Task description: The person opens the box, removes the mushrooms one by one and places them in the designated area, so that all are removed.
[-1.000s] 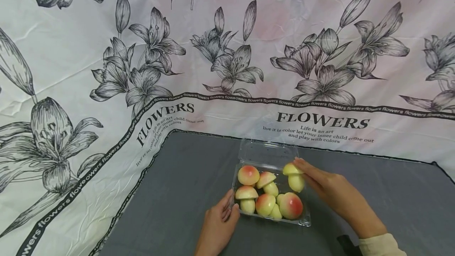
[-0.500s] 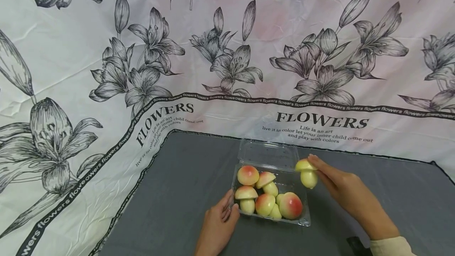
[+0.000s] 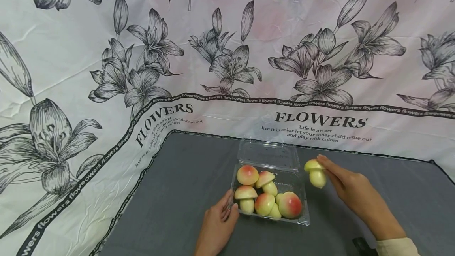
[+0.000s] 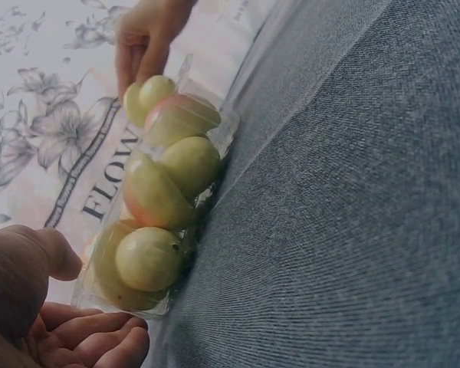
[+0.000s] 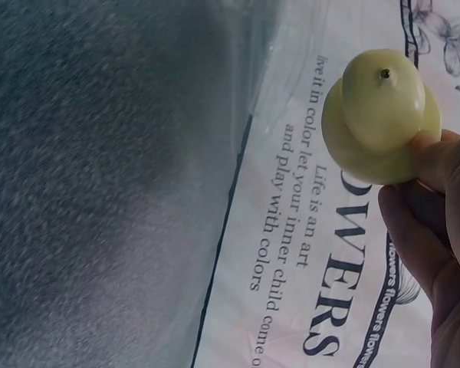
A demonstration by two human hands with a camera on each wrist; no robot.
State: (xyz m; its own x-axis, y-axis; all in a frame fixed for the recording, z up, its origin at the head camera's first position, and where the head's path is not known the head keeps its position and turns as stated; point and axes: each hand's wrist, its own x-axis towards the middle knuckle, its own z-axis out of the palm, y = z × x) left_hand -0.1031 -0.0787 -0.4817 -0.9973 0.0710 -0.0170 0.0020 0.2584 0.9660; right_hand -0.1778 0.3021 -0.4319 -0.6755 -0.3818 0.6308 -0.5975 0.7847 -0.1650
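Observation:
My right hand (image 3: 359, 192) pinches a toy mushroom (image 3: 317, 179) by its cap, to the right of a clear plastic box (image 3: 303, 218). In the right wrist view the pale yellow-green mushroom (image 5: 383, 100) shows its rounded stem end, with a small dark dot. The box's lid (image 3: 268, 155) is folded back. Inside lie several more mushrooms with red-blushed caps, among them a round-capped one (image 3: 247, 175) at the back left and a large red one (image 3: 292, 204) at the front right. My left hand (image 3: 218, 222) holds the box's left side between thumb and fingers (image 4: 100, 337).
A grey cloth (image 3: 177, 192) covers the table. Behind and to the left hangs a white curtain (image 3: 227, 70) printed with black flowers and lettering. A small black object (image 3: 362, 244) is beside the right sleeve (image 3: 396, 247).
The right hand has carried its mushroom from over the box's back right part out past its right edge. The left hand and the box have stayed in place.

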